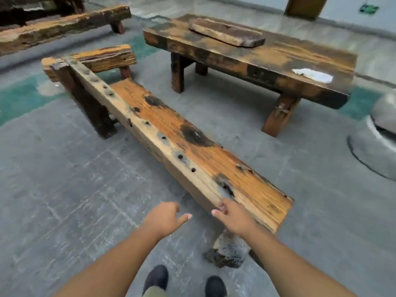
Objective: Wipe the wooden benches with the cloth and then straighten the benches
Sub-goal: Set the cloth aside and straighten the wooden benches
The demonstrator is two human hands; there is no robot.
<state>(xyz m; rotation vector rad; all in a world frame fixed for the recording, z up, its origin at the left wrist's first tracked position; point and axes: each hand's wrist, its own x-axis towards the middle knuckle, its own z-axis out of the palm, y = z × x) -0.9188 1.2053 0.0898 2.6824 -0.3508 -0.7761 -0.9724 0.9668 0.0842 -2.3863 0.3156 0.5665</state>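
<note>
Grey concrete floor (64, 189) with worn teal paint patches, pale wall at the back. Nearest item: long weathered orange-brown plank bench (192, 151), running diagonally away from the person. Grain rough, black scorch-like blotches, a row of drilled holes along the paler left edge. Its near end sits on a crumbling dark stump-like leg (227, 251).

Right hand (233, 217) is at the bench's near left corner, fingers loosely curled and touching the edge; not a full grip. Left hand (165, 217) hangs just beside it over the floor, open, thumb out, empty. Neither holds a cloth. Likely positioning to shift the near end, so I'd judge this as the straightening step.

Only cloth candidate: a white crumpled patch (312, 75) on the right end of the thick dark-stained wooden table bench (246, 61); too blurred to confirm. That bench also carries a loose wooden slab (227, 34). A short bench (96, 58) crosses the far end of the near one; another long rough bench (60, 26) lies upper left.
</note>
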